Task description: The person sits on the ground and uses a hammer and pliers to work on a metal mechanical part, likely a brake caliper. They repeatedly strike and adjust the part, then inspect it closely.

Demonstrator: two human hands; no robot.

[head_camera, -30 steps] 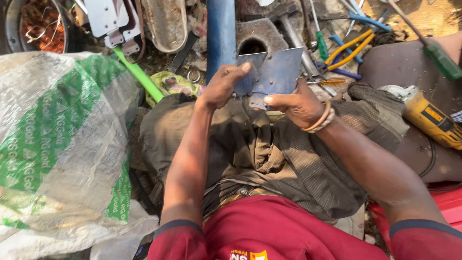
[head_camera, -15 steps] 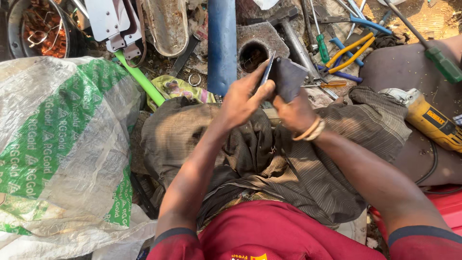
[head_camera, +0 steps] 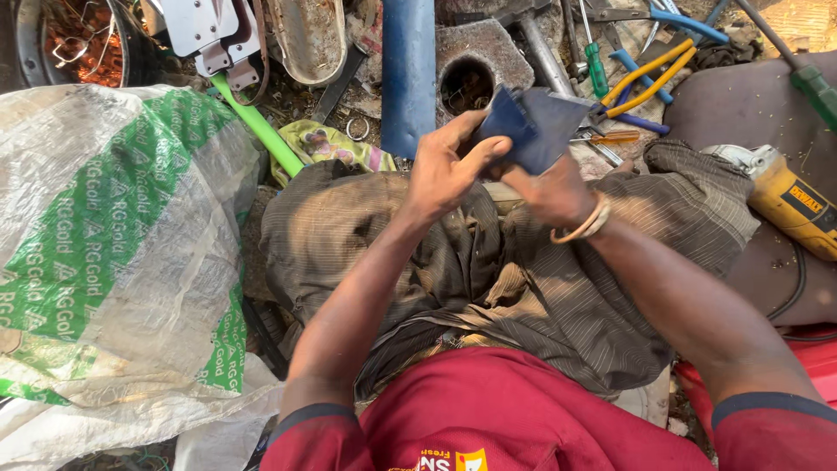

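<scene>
Bending blue plate (head_camera: 539, 126), pinched between left hand (head_camera: 446, 170) and right hand (head_camera: 551, 190); pliers (head_camera: 645, 78) beyond grip. Next needing firmer squeeze, probably.

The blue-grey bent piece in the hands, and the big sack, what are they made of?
The bent piece looks like thin sheet metal: dull blue-grey, folded to a sharp crease, held by both hands. The sack looks like woven plastic: white and green, shiny, crinkled.
</scene>
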